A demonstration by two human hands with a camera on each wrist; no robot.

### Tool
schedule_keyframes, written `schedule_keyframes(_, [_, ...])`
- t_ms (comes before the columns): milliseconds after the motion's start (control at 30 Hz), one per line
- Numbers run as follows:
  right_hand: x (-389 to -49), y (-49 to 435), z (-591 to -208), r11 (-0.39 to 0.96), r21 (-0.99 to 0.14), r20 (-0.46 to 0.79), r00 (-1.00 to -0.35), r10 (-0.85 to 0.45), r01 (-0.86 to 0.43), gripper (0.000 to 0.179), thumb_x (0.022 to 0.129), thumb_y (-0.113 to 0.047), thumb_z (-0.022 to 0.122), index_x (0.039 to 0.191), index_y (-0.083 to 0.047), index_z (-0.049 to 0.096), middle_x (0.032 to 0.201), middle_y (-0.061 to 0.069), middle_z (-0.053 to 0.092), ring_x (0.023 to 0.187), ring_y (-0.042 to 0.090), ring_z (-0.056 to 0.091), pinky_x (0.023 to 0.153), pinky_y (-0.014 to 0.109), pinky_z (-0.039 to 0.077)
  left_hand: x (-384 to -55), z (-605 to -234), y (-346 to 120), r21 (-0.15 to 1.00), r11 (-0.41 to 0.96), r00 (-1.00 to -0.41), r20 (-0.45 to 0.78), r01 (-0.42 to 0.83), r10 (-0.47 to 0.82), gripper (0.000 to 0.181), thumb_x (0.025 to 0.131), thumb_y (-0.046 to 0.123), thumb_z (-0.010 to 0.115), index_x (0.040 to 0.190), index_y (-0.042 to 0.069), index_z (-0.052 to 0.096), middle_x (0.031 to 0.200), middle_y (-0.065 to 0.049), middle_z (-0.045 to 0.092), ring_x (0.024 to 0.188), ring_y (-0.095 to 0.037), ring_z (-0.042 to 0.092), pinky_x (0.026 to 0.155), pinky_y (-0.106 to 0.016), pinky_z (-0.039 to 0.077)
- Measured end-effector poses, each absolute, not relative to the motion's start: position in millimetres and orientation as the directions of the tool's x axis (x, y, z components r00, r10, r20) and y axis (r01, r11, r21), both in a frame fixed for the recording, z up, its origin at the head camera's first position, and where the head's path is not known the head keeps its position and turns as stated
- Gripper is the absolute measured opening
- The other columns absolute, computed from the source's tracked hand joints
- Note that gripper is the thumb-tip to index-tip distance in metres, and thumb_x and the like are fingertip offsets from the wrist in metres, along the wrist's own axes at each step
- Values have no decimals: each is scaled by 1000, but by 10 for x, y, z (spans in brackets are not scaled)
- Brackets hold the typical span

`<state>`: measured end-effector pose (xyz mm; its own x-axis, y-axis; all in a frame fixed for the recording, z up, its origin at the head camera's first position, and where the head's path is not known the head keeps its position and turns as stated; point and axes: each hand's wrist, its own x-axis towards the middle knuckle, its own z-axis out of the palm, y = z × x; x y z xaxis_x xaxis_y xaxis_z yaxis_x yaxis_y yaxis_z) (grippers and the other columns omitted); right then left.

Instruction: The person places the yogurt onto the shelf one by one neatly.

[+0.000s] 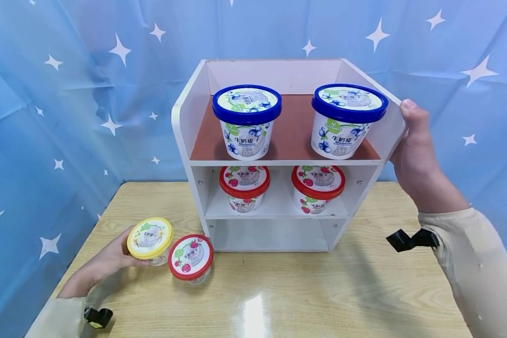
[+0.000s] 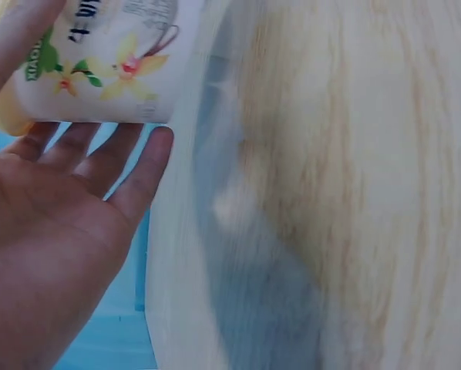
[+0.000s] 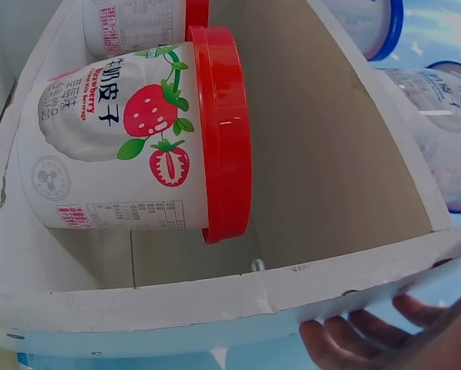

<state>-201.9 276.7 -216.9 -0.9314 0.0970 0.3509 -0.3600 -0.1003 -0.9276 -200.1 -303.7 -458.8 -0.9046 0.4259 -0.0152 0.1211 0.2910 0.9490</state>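
At the left of the table my left hand [image 1: 117,253] grips a yellow-lidded tub [image 1: 149,238] with vanilla flowers printed on its side. In the left wrist view its thumb and fingers lie round the tub [image 2: 111,65]. Right beside that tub stands a red-lidded strawberry tub [image 1: 192,258]. My right hand [image 1: 418,155] touches the outer right side of a white shelf unit [image 1: 274,234], thumb near the upper edge. From the right wrist, the fingers [image 3: 334,339] of that hand extend against the side panel and hold nothing.
Two blue-lidded blueberry tubs [image 1: 247,124] stand on the brown top shelf [image 1: 293,126]. On the middle shelf are two red-lidded strawberry tubs [image 1: 245,188]. Behind hangs a blue curtain [image 1: 253,37] with white stars. The wooden table [image 1: 300,291] extends in front of the unit.
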Motion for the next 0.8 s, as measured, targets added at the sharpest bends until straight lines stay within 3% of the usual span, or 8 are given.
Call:
schedule_keyframes(333, [-2017,2768,-2177,-88,-925,361,-926,108,-371,46,94,-50,42,122,-15,51,115,7,60,102,22,53,89,40,30,-1968,-4473,-3005,967,198,-921,72,158,384,79,79,-8,75,146,9,36,126,6,54,111,-5,54,84,-24,50])
schedule_keyframes(567, [-2018,2770,-2176,-99,-921,366,-925,107,-376,46,95,-49,42,123,-14,51,115,7,60,102,21,53,90,39,29,-1925,-4353,-2967,980,153,-932,69,131,355,71,82,-10,71,139,24,44,122,10,58,108,-5,58,82,-27,53])
schedule_keyframes(800, [-2004,2752,-2169,-82,-920,374,-921,109,-383,47,94,-51,43,123,-15,53,116,7,59,105,21,52,91,40,27,-1886,-4231,-2883,986,116,-936,71,118,344,68,83,-11,69,137,25,47,122,10,59,108,-5,59,82,-26,52])
